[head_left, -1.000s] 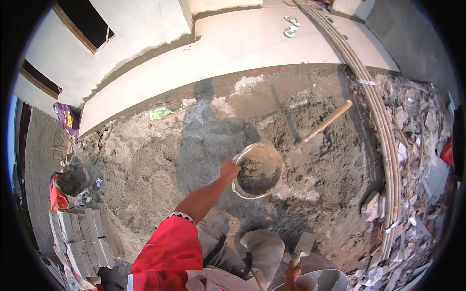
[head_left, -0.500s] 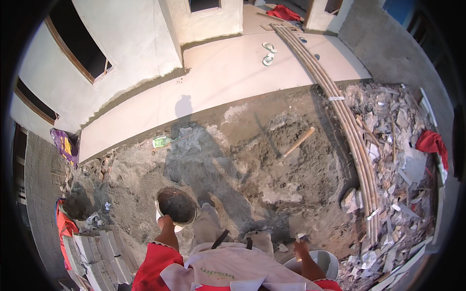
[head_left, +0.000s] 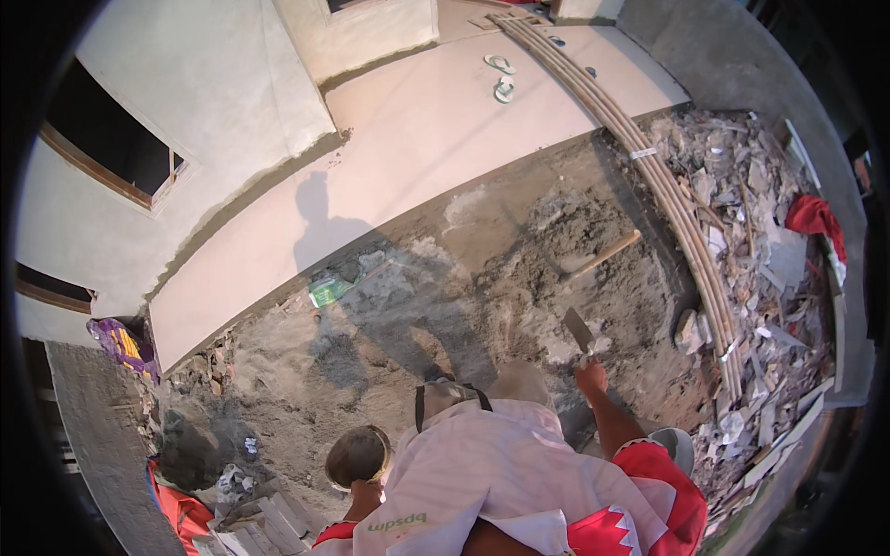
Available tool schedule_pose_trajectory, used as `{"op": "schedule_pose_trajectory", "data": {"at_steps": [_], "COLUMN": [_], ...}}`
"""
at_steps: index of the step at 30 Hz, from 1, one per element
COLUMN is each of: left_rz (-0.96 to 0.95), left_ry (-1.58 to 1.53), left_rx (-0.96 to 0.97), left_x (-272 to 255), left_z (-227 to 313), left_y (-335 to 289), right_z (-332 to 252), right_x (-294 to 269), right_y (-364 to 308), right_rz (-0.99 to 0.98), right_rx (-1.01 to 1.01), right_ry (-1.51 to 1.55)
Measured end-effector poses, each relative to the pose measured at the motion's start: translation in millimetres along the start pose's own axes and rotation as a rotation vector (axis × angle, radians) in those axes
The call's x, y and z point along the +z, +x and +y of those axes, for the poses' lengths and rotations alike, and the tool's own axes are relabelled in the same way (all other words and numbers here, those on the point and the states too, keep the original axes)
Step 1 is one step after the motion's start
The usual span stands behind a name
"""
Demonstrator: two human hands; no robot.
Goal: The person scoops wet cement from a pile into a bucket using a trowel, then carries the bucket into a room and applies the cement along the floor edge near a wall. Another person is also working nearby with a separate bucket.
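My left hand [head_left: 364, 496] grips the rim of a bucket [head_left: 384, 452] low in front of my left side. Dark grey material shows inside the bucket; whether it is wet cannot be made out. Out to the right, my right hand [head_left: 591, 378] is closed round the handle of a trowel [head_left: 578, 331], its flat blade pointing away from me over the grey mortar heap [head_left: 519, 306]. A wooden tool handle [head_left: 607, 253] rests on that heap, its far-left end meeting the mix. Behind my right forearm stands a white bucket [head_left: 681, 451], partly hidden by my sleeve.
Long bundled poles [head_left: 654, 171] run down the right side, beside a rubble heap [head_left: 765, 250]. A raised pale floor [head_left: 417, 120] lies ahead, with sandals [head_left: 503, 89] on it. A green packet [head_left: 326, 292] lies by its edge. Stacked blocks [head_left: 264, 524] sit at lower left.
My right hand has come up and forward from beside the white bucket, and the trowel blade now shows. My left hand and its bucket sit lower in view. My body has turned and leaned.
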State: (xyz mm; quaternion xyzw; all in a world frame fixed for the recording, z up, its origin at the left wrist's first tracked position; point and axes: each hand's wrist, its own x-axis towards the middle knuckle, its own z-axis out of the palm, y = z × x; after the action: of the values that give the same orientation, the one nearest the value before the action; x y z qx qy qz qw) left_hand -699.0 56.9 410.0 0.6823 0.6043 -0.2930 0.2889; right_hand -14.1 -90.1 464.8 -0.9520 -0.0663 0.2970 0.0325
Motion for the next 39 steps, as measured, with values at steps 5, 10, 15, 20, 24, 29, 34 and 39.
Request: {"op": "schedule_pose_trajectory", "data": {"at_steps": [5, 10, 15, 20, 24, 29, 34, 39], "left_rz": [0.188, 0.293, 0.222, 0.179, 0.295, 0.243, 0.142, 0.084], "left_ry": [-0.367, -0.403, -0.603, -0.343, 0.235, 0.396, -0.065, -0.001], "left_rx": [-0.067, 0.009, 0.023, 0.069, 0.427, 0.749, 0.583, 0.927], "left_x": [-49, -118, -182, -243, -311, -417, -475, -544], "left_z": [35, 86, 140, 212, 292, 406, 530, 627], "left_y": [21, 66, 128, 227, 289, 337, 418, 504], "right_z": [-82, -95, -75, -105, -180, -278, -327, -311], "right_x": [-47, -26, 34, 56, -26, -203, -301, -298], "right_y": [17, 54, 102, 201, 296, 388, 449, 474], "right_rz": [0.260, 0.334, -0.457, -0.315, -0.534, -0.485, -0.302, -0.037], "right_rx": [-0.177, -0.175, 0.153, -0.107, 0.148, 0.026, -0.160, -0.044], "right_ry": [0.280, 0.224, -0.390, -0.209, 0.569, 1.018, 0.685, 0.403]}}
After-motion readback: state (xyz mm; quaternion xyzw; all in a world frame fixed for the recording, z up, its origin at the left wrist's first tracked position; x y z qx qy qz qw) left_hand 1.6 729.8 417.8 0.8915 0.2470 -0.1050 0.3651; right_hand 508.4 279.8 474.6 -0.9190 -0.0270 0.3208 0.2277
